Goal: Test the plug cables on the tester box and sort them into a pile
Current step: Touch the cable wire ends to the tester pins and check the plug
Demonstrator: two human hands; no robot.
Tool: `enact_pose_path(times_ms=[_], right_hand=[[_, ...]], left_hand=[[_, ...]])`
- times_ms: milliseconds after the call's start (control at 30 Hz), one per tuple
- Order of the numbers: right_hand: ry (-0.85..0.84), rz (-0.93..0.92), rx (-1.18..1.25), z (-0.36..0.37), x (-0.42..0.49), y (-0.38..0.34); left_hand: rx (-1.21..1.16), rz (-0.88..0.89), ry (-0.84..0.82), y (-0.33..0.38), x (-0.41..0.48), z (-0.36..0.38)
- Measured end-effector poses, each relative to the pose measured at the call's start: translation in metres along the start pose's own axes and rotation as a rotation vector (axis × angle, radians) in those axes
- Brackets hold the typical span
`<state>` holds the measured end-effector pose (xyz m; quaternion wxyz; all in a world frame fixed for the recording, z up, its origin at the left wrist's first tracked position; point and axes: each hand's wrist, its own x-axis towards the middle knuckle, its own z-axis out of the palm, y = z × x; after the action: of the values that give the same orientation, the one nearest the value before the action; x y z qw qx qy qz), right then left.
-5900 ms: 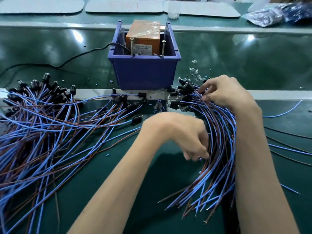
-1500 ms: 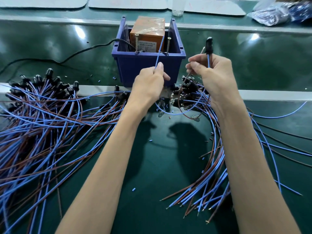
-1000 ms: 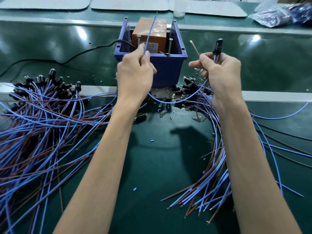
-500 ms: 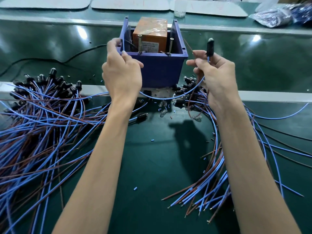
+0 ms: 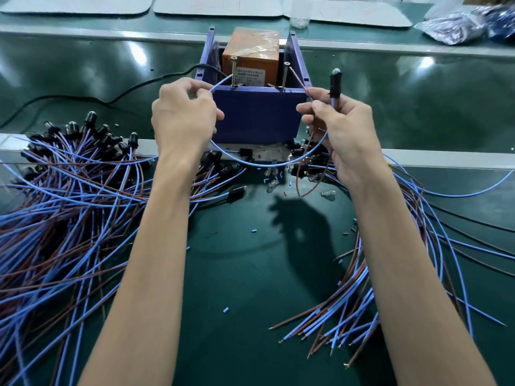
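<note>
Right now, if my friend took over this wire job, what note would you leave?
Left hand pinches the blue wire end at the left screw of the tester box.
Right hand holds the plug and brown wire toward the right screw.
Big pile lies left, smaller bundle right.
Done: one cable is up for testing.
To do: sort it, then test the rest.

Glossy green bench top (image 5: 83, 65), pale metal rail (image 5: 446, 158) — overhead light glare (image 5: 138, 52)
</note>
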<state>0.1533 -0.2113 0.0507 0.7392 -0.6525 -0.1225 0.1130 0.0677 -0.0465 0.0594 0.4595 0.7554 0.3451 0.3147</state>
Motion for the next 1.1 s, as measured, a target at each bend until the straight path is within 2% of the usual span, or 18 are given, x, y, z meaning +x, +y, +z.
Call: enact_pose_path(times_ms=[200,1100], right_hand=[[-0.054,0.009,-0.052,0.0036,-0.0016,0.0013],[-0.062,-0.025,-0.055,-0.0021,0.0005,0.003]], left_hand=[[-0.033,0.006,-0.038,-0.001,0.0032,-0.0024],[-0.106,0.035,-0.114,-0.0041,0.0058,-0.008]])
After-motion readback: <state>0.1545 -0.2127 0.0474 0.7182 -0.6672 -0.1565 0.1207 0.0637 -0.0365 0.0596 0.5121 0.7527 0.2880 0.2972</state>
